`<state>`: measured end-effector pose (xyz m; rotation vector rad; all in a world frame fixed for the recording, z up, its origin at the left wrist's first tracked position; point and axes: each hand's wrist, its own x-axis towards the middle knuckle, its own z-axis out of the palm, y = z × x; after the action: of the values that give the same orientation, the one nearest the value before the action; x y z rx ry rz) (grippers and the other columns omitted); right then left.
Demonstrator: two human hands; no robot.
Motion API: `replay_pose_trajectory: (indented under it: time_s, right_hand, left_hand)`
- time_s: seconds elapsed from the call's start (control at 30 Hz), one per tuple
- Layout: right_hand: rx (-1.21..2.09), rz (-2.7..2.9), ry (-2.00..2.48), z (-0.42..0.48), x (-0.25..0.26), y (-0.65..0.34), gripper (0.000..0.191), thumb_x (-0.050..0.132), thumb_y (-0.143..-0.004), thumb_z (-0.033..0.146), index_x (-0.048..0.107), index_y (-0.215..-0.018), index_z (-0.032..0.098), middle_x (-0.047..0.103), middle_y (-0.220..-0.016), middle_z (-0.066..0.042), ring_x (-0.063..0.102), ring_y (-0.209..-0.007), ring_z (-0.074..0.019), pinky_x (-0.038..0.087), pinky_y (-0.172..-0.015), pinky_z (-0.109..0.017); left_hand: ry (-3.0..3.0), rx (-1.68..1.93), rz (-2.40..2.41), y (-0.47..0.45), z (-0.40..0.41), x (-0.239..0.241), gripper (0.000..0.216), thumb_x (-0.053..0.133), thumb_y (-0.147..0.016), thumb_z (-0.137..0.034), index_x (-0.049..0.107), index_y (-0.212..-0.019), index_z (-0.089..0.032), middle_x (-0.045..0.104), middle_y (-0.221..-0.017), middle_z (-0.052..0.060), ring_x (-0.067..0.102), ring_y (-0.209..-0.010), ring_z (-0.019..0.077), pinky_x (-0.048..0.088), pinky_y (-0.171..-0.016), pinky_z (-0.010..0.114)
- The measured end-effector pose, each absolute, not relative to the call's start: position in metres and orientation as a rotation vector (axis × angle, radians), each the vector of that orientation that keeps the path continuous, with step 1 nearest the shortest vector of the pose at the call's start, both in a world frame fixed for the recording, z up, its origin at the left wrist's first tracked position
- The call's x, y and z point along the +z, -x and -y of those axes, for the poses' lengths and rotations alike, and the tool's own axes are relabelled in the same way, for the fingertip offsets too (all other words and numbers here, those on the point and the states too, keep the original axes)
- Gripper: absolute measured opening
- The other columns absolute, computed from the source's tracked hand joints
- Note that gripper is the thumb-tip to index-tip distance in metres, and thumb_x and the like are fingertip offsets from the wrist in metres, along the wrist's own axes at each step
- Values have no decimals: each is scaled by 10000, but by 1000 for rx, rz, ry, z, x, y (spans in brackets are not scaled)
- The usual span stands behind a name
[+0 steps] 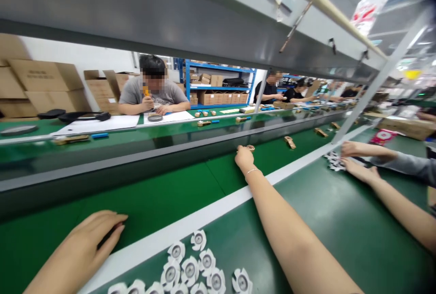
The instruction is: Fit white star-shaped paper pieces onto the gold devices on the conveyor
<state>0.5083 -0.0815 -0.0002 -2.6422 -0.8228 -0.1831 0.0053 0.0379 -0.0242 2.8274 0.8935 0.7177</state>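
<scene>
My right arm stretches far out over the green conveyor belt (163, 194). My right hand (244, 156) closes its fingers around a small tan wooden piece (251, 147) at the belt's far edge. My left hand (89, 237) rests flat on the near part of the belt, fingers together and pointing right, holding nothing that I can see. Just in front of me, several small white petal-shaped parts with grey round centres (190, 269) lie on the dark green bench.
More tan wooden pieces (289, 141) ride the belt to the right. A co-worker's two hands (354, 160) handle white parts (334, 161) at the right. A raised grey divider (136, 158) runs along the belt. Across it a seated person (153, 90) works; cardboard boxes and blue shelving stand behind.
</scene>
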Motion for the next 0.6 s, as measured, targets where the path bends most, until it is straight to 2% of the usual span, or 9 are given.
replay_pose_trajectory:
  time_s: [0.07,0.17,0.23,0.3,0.37,0.47,0.53,0.6]
  right_hand:
    - [-146,1022,2518,73,3,-493,223,607,-969,279,596,-1130,125,581,-1127,-92,590,-987,-234,515,-862,-423]
    - [-78,1308,2257,53,6,-447,155,605,-966,238,612,-1074,126,603,-1078,-75,598,-969,-223,509,-869,-420]
    - [-13,1497,2036,41,8,-400,106,600,-947,154,613,-1049,127,624,-1019,-59,609,-926,-200,505,-870,-385]
    - [67,1673,1795,38,13,-346,155,570,-915,71,606,-1051,135,636,-977,-47,618,-880,-173,502,-854,-317]
    - [145,1823,1563,46,21,-295,199,535,-899,54,598,-1058,155,633,-985,-48,616,-874,-167,501,-816,-270]
    - [249,1987,1292,73,34,-238,195,508,-906,83,596,-1045,187,620,-997,-53,601,-895,-186,493,-796,-282]
    - [324,2077,1119,91,42,-214,203,484,-910,77,594,-1032,196,613,-999,-57,583,-921,-196,473,-826,-306]
    - [387,2173,999,102,46,-201,224,463,-898,52,595,-1004,198,610,-985,-59,564,-931,-206,457,-839,-325]
  left_hand:
    - [-2771,602,-871,-7,-29,-14,299,480,-890,-489,664,-1044,-311,641,-1096,7,568,-1075,236,488,-933,352]
    - [-2595,632,-866,-10,-18,0,340,477,-899,-474,666,-1048,-234,641,-1060,70,568,-1039,246,466,-917,344]
    - [-2401,702,-919,-12,-13,6,329,514,-884,-467,673,-1036,-222,648,-1038,73,582,-978,233,456,-903,328]
    - [-2115,761,-947,-13,-9,10,308,566,-859,-461,690,-983,-207,660,-989,71,582,-942,217,442,-890,300]
    - [-1810,789,-925,-17,-2,13,359,572,-850,-486,692,-959,-167,659,-924,86,575,-880,198,454,-796,267]
    - [-1482,723,-840,-26,15,22,509,493,-862,-585,642,-1080,-150,641,-948,93,544,-711,146,397,-541,208]
    - [-1163,610,-689,-35,28,28,522,521,-841,-614,618,-1090,-164,617,-936,71,533,-686,120,377,-518,180]
    - [-918,575,-610,-41,39,31,454,658,-780,-540,615,-1010,-151,592,-844,41,537,-683,111,415,-565,180]
